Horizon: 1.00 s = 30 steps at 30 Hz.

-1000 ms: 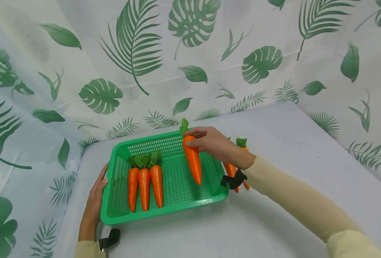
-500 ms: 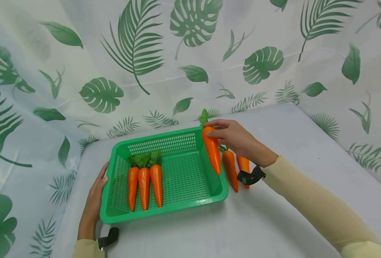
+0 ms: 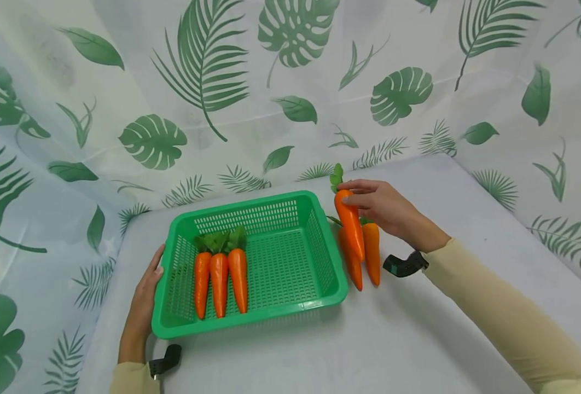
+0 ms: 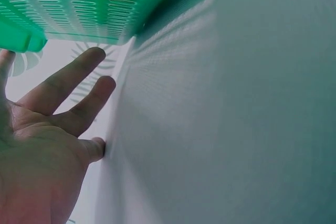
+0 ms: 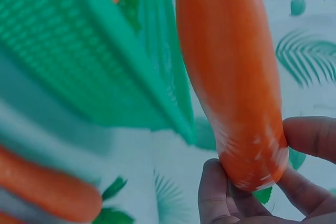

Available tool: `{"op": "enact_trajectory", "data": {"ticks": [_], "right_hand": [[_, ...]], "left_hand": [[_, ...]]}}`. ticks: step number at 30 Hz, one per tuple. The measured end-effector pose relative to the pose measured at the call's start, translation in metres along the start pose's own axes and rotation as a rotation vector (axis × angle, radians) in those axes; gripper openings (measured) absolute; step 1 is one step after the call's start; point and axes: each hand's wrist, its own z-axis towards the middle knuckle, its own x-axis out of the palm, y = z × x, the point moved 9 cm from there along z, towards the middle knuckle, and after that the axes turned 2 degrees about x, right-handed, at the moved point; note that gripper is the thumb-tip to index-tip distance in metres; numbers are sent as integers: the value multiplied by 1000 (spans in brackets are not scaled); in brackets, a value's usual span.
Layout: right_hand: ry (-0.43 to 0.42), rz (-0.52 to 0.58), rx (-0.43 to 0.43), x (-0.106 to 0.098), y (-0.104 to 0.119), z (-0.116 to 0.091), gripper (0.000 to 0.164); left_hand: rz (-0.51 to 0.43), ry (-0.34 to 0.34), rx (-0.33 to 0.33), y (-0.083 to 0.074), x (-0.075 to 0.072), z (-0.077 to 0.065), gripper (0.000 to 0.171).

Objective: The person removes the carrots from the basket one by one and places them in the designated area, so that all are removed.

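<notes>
My right hand (image 3: 386, 207) pinches a carrot (image 3: 350, 224) near its leafy top, just right of the green plastic basket (image 3: 290, 310). In the right wrist view the held carrot (image 5: 231, 77) fills the middle, with thumb and fingertips around its thick end. Below it in the head view, two carrots lie on the table beside the basket: a partly covered one (image 3: 352, 268) and another one (image 3: 371, 254). Three carrots (image 3: 220, 284) lie side by side inside the basket at the left. My left hand (image 3: 145, 301) rests against the basket's left side; the left wrist view shows its fingers (image 4: 86, 103) extended.
A white cloth (image 3: 271, 361) covers the table. Behind it and at both sides hangs a white sheet (image 3: 320, 148) with green leaf prints. The basket's right rim (image 3: 332, 246) stands between its inside and the two carrots on the table.
My right hand has carried the carrot rightward from over the basket, past its right rim, to above the two carrots on the table. The left hand stays at the basket.
</notes>
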Motion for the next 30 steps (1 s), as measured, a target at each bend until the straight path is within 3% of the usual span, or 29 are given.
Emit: {"op": "enact_trajectory", "data": {"ticks": [17, 30], "right_hand": [[-51, -78, 74, -64, -38, -6, 56], [-60, -111, 127, -91, -68, -11, 56]], "left_hand": [[-12, -4, -23, 2, 0, 1, 56], [-8, -5, -13, 0, 1, 0, 56]]}}
